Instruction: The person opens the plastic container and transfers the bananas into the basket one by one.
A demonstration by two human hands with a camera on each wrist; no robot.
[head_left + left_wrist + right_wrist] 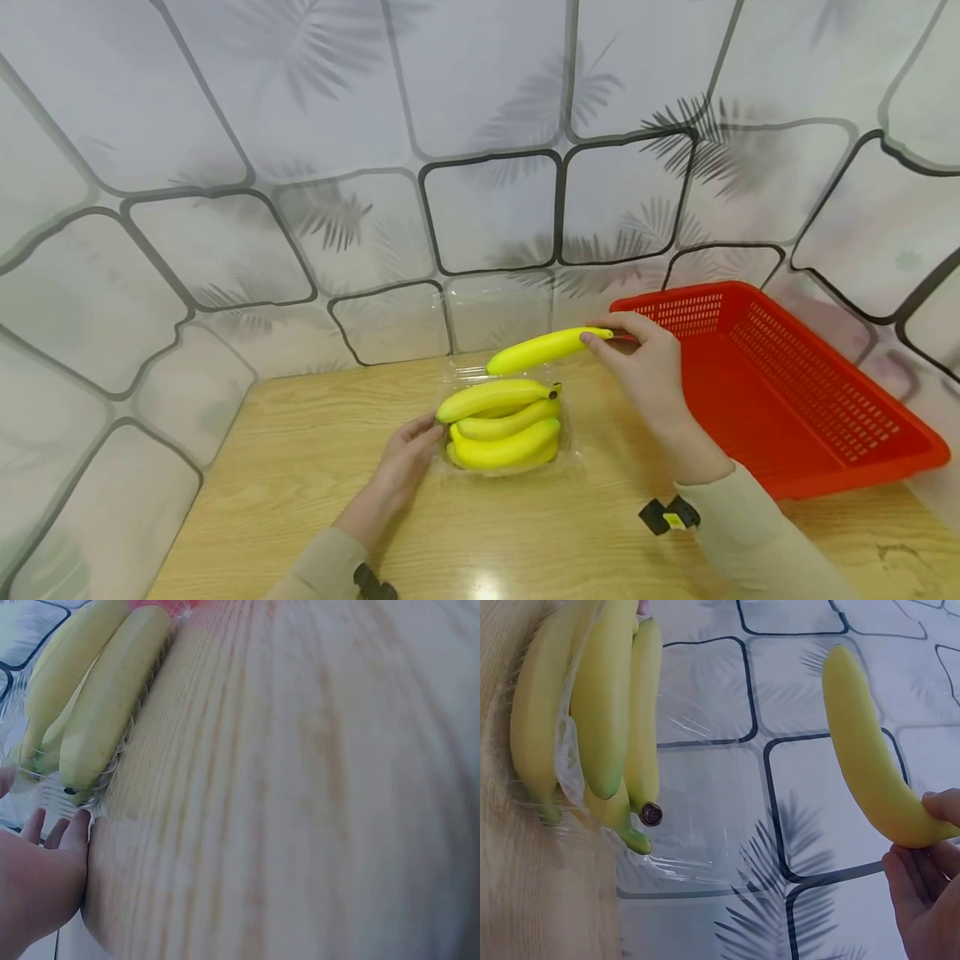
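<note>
My right hand [645, 358] pinches one yellow banana [536, 350] by its end between thumb and fingers, holding it above the back of a clear plastic clamshell container [566, 433]. In the right wrist view this banana [862, 750] points up, apart from the others. Several more bananas [506, 446] lie stacked in the container, whose transparent lid stands open at the back. At the container's left side, my left hand [405, 458] touches the edge with its fingertips. The left wrist view shows those fingers [73, 836] extended, close to the container's end.
A red plastic basket [757, 400] with perforated sides stands on the right of the wooden table [300, 467]. Behind the table rises a wall [487, 208] with a stone-and-leaf pattern.
</note>
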